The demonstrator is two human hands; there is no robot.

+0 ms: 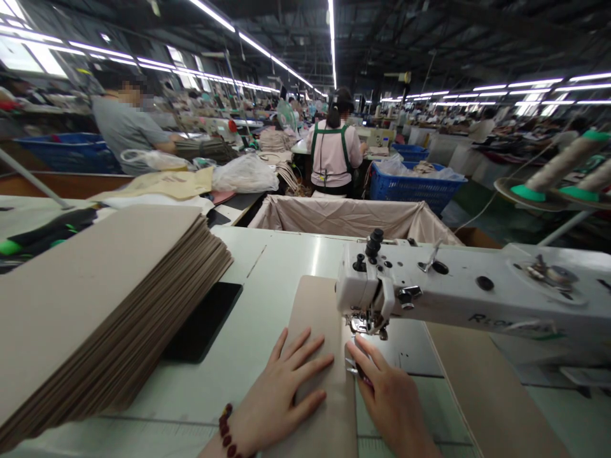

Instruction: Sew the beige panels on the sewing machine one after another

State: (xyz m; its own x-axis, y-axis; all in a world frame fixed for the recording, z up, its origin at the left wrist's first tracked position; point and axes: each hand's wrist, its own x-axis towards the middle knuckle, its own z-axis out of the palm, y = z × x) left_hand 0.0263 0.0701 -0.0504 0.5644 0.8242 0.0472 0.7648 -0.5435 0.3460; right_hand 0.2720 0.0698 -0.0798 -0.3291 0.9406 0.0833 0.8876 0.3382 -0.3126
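A beige panel lies on the pale green table, its right edge beside the needle and presser foot of a white sewing machine. Spread flat on the panel is my left hand, fingers apart, a dark red bead bracelet at the wrist. My right hand rests just below the presser foot at the panel's right edge. Its fingers curl round small metal snips, whose tips poke out to the left; the rest of them is mostly hidden in the hand.
A tall stack of beige panels stands at left, a black flat object beside it. Another beige piece lies under the machine arm. Beyond the table are a cloth-lined bin, blue crates, thread cones and two seated people.
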